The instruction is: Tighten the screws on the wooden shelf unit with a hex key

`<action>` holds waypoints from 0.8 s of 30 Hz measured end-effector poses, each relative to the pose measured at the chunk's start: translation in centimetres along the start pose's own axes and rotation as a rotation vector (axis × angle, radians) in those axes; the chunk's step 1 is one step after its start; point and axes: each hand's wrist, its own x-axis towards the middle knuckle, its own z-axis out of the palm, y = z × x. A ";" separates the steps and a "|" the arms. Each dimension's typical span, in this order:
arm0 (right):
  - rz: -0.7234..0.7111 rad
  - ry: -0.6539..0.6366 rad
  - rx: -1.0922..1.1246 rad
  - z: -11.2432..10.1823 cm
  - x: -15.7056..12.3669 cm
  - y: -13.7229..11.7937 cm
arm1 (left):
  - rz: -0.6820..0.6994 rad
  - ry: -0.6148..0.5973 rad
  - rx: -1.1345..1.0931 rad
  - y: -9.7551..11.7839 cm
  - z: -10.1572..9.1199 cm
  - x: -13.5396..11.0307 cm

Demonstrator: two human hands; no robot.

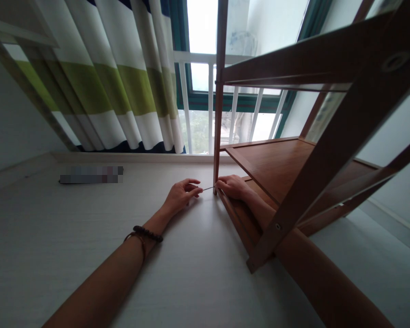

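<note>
A brown wooden shelf rack (263, 161) stands on the pale floor to the right. My left hand (181, 193) pinches a thin metal rod (207, 188), which looks like a hex key. Its far end meets the foot of the rack's far left leg (217, 114). Through the lower part of the rack reaches my right arm, passing behind the near post (314, 182). At the bottom of that far leg, my right hand (233, 186) is closed against the wood, fingers curled around the joint. Its fingertips are partly hidden.
A blurred flat item (91, 175) lies on the floor at left. Striped curtains (116, 91) hang by a window with a white railing (210, 105). The rack's upper crossbar (287, 64) and near post overhang my right arm. A wall (399, 177) stands at right.
</note>
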 end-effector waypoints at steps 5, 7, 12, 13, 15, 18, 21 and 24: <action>-0.006 0.003 0.000 0.2 0.1 0.2 | -0.029 0.003 -0.015 -0.2 0.1 0.1; -0.006 0.005 -0.012 0.3 0.2 0.4 | -0.026 -0.003 -0.020 -0.2 0.1 0.1; -0.004 0.005 -0.013 0.3 0.2 0.3 | -0.002 0.016 0.017 0.2 -0.1 -0.1; -0.001 0.002 -0.011 0.2 0.2 0.3 | -0.009 0.020 0.027 0.4 -0.1 -0.2; 0.004 -0.005 -0.011 0.1 0.1 0.2 | -0.011 0.004 0.024 0.6 -0.3 -0.3; 0.007 -0.012 -0.003 0.0 0.0 0.1 | 0.032 -0.056 -0.004 0.6 -0.3 -0.3; -0.001 -0.011 0.001 -0.1 0.0 0.1 | 0.057 -0.095 0.004 0.4 -0.4 -0.2; -0.014 0.007 -0.011 -0.1 -0.2 0.0 | 0.060 -0.108 0.031 0.2 -0.4 -0.1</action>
